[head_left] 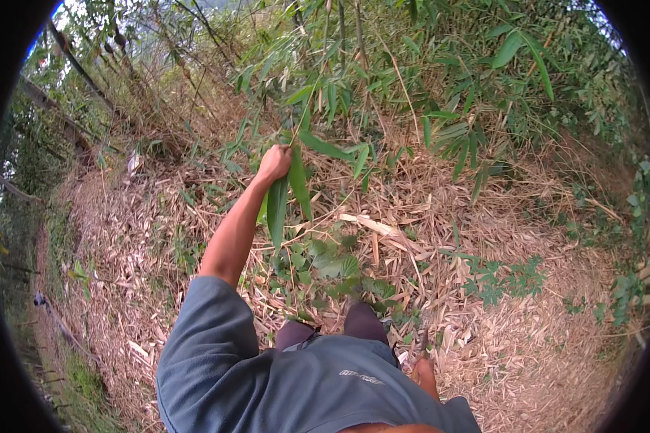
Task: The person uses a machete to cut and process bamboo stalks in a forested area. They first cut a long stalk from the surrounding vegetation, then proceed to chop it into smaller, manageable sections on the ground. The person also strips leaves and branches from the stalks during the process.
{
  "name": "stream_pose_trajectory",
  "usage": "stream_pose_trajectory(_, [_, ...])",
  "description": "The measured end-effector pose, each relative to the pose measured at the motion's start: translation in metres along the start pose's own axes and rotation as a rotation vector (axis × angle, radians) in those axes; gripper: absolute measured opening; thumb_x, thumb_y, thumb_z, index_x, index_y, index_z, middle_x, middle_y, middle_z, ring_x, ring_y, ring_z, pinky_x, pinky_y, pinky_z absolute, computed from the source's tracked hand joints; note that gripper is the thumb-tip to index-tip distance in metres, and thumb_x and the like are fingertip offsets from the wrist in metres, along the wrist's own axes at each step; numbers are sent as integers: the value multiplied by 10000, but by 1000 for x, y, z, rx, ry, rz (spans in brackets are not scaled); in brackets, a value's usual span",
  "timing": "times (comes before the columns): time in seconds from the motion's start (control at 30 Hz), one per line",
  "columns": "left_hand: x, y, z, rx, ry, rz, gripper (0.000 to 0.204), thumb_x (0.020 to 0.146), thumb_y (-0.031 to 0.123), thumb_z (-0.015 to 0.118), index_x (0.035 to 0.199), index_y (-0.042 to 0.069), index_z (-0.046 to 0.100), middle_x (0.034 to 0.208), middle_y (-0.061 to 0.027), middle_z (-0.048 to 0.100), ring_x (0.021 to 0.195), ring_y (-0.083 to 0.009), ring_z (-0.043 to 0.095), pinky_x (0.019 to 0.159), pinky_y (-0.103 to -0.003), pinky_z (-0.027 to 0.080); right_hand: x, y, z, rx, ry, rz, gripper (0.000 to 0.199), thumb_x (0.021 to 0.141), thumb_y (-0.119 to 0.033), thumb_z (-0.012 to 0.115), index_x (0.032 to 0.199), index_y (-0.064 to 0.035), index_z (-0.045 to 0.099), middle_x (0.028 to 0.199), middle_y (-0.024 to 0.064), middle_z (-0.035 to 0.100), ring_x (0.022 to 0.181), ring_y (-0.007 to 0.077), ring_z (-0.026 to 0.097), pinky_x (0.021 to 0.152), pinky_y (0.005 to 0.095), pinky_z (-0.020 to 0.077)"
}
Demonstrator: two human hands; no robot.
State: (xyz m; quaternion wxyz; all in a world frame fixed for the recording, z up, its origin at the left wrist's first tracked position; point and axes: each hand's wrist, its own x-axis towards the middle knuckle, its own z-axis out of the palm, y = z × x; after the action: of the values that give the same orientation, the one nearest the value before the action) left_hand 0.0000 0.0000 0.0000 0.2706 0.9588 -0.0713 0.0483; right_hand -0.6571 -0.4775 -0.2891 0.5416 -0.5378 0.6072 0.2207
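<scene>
My left hand (275,163) reaches forward, its fingers closed round a leafy bamboo branch (298,180). Long green leaves hang down beside the wrist, and the thin stem runs upward from the fist. Low by my right side, my right hand (425,371) is closed round a slim dark tool (424,341). A yellowish bit shows at the fingers, perhaps its handle. My body hides part of this arm, and the kind of tool cannot be made out.
Dry fallen bamboo leaves (498,346) cover the ground. Broad-leaved green plants (332,267) grow just before my feet, with a low lobed-leaf plant (502,280) to the right. Dense bamboo growth (448,79) rises ahead. Leaning stems (68,126) stand at the far left.
</scene>
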Motion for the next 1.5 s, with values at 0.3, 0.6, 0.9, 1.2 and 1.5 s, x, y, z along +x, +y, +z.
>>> stream_pose_trajectory(0.3, [-199, 31, 8, -181, 7, -94, 344, 967, 241, 497, 1162, -1, 647, 957, -294, 654, 922, -455, 636, 815, -487, 504, -57, -137, -7, 309, 132, -301, 112, 779, -88, 635, 737, 1, 579, 604, 93, 564, 465, 182, 550, 445, 331, 453])
stream_pose_trajectory(0.6, [-313, 23, -57, -206, 12, -153, 330, 974, 213, 499, 1188, -2, 630, 823, -291, 636, 810, -451, 644, 715, -477, 498, -137, -120, 81, 561, 48, -398, 188, 747, -38, 607, 897, 42, 527, 638, 99, 556, 504, 193, 566, 482, 329, 466])
stream_pose_trajectory(0.9, [-371, -42, -103, -298, 24, -61, 368, 993, 250, 501, 1213, -19, 621, 894, -288, 658, 824, -422, 662, 724, -434, 503, -197, -145, 137, 678, 309, -1047, 261, 874, -130, 674, 1078, -31, 544, 823, 53, 586, 667, 151, 579, 614, 300, 479])
stream_pose_trajectory(1.2, [-403, -82, -127, -172, 171, 37, 320, 1002, 192, 488, 1168, -45, 625, 855, -281, 647, 738, -393, 655, 656, -446, 484, -263, -353, 114, 354, 551, -1389, 461, 771, -147, 723, 1179, -39, 537, 1026, 84, 598, 928, 240, 591, 870, 373, 469])
stream_pose_trajectory(1.5, [-418, -34, -168, -145, 27, -253, 299, 998, 175, 496, 1147, -37, 644, 913, -221, 703, 812, -291, 693, 740, -348, 512, -251, -560, 81, -322, 1207, -1390, 548, 729, -230, 733, 1211, -37, 560, 1398, 146, 466, 1333, 312, 409, 1077, 435, 369])
